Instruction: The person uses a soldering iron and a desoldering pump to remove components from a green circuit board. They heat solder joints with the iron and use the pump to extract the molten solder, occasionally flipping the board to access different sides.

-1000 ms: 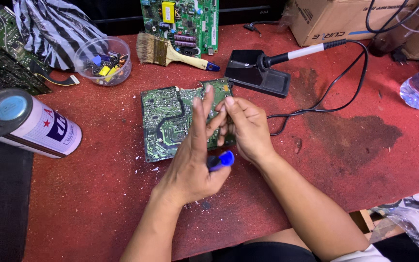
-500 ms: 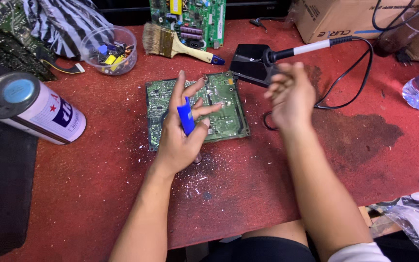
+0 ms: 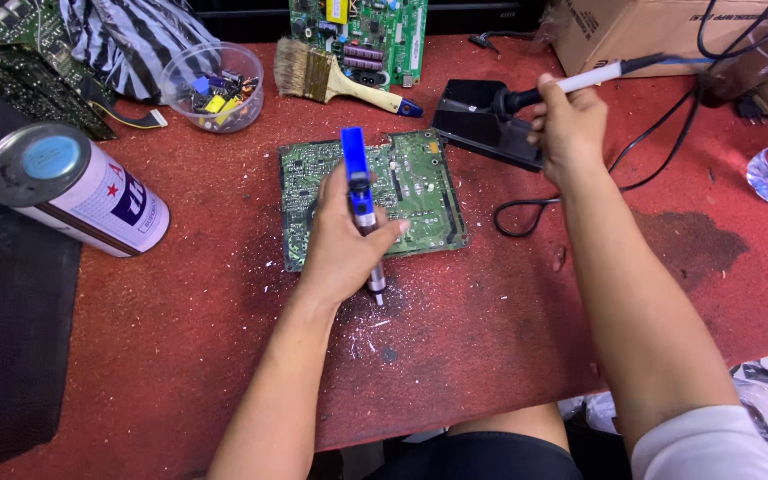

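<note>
clear plastic cup (image 3: 212,86) w/ colourful components, left hand (image 3: 344,238) gripping desoldering pump (image 3: 362,206)

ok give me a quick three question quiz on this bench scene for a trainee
1. True or false: the left hand holds a blue and silver pump tool over the green circuit board.
2. What does the right hand grip? A) the wooden paintbrush B) the white-handled soldering iron C) the spray can
3. What is in the clear plastic cup?

Key: 1 true. 2 B. 3 small coloured electronic parts.
</note>
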